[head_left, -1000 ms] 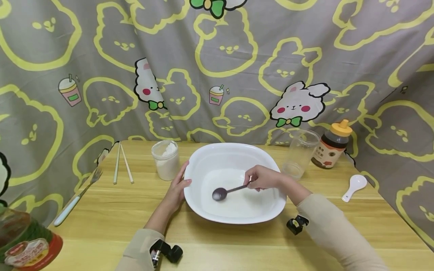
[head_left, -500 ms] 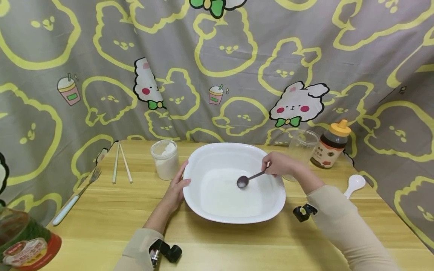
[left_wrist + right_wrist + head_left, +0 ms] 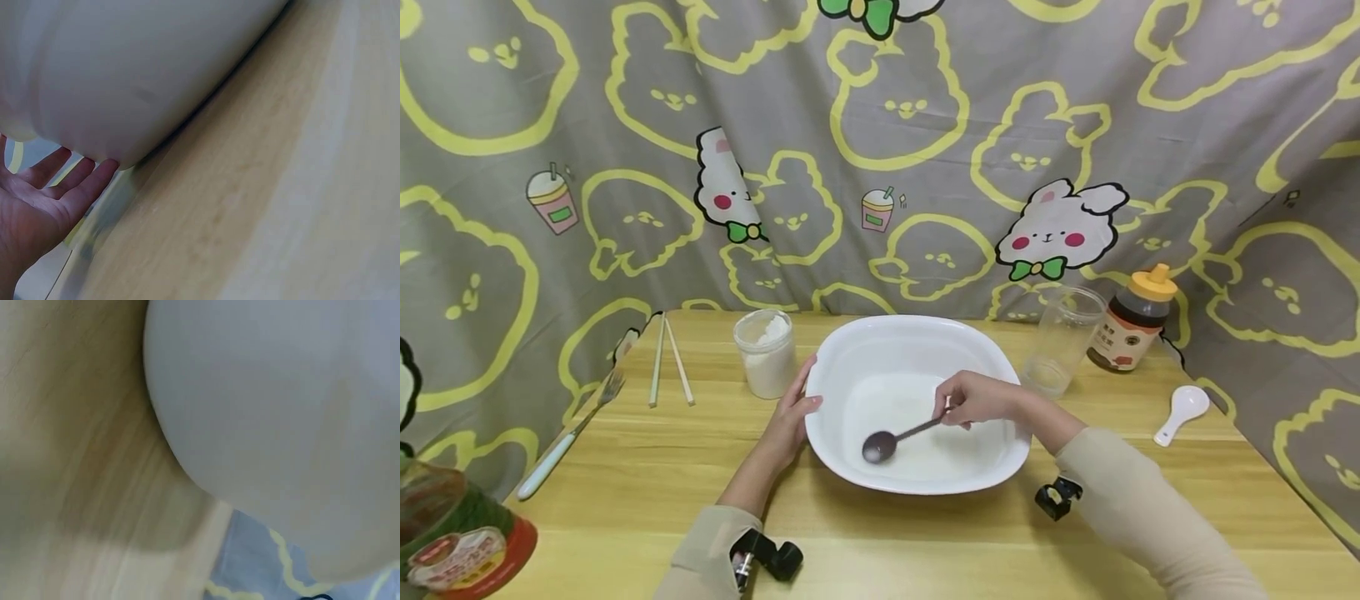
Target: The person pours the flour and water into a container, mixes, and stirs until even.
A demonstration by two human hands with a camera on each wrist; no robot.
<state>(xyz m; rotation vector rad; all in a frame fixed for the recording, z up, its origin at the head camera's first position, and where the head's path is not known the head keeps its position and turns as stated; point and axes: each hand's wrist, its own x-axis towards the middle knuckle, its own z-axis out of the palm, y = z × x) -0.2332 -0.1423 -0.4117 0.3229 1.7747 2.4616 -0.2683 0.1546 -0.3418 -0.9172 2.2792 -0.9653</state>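
A white oval basin (image 3: pixel 895 340) stands mid-table, with whitish liquid in its bottom. My left hand (image 3: pixel 788 423) steadies its left side: the thumb laps over the rim, and several fingertips meet the outer wall in the left wrist view. With my right hand (image 3: pixel 981 398) I pinch the handle of a dark brown spoon (image 3: pixel 880 447). The spoon's bowl is low in the basin at the front left, with something whitish in it. Only the basin's outer wall (image 3: pixel 262 412) and the table show in the right wrist view; the right hand is hidden there.
Behind the left hand stands a jar of white powder (image 3: pixel 767 367). Chopsticks (image 3: pixel 679 362) and a fork (image 3: pixel 568 437) lie left; a red-and-green container (image 3: pixel 463 542) is nearer. To the right are a clear cup (image 3: pixel 1060 342), a yellow-capped bottle (image 3: pixel 1127 329) and a white spoon (image 3: pixel 1183 412).
My right hand swept the brown spoon rightward across the basin, then back left and towards the front. My left hand and the basin have stayed in place.
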